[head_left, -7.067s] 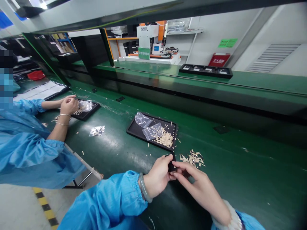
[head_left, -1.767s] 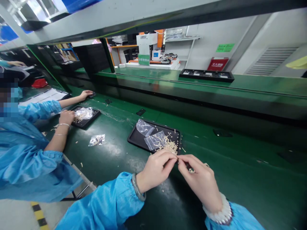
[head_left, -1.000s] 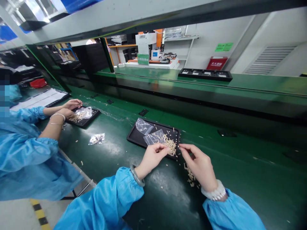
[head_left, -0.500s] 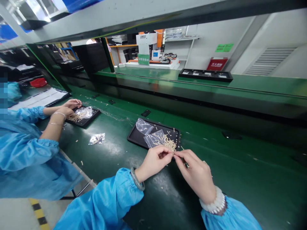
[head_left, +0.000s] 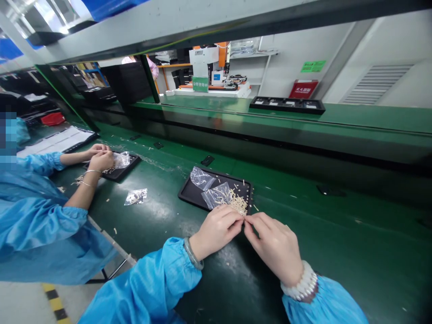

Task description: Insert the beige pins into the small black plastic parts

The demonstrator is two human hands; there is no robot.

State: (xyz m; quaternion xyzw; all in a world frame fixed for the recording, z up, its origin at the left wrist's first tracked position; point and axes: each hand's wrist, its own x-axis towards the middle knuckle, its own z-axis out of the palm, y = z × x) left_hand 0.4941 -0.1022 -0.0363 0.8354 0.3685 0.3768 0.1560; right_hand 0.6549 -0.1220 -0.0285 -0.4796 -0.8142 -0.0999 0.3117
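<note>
My left hand and my right hand meet at their fingertips just in front of a black tray. Both are pinched closed on something too small to make out. Small pale strips lie heaped at the tray's right end, with a few loose ones around them. One clear plastic bag rests at the tray's back left. A second clear bag, with strips in it, lies against the heap.
At the left, a co-worker's hands work over another black tray. A small clear bag lies between the trays on the green table. Behind stands a raised green shelf with a long black tray.
My hands stay together at nearly the same spot, the left fingers curled closer together. The co-worker's nearer hand has moved right and up, toward the other hand.
</note>
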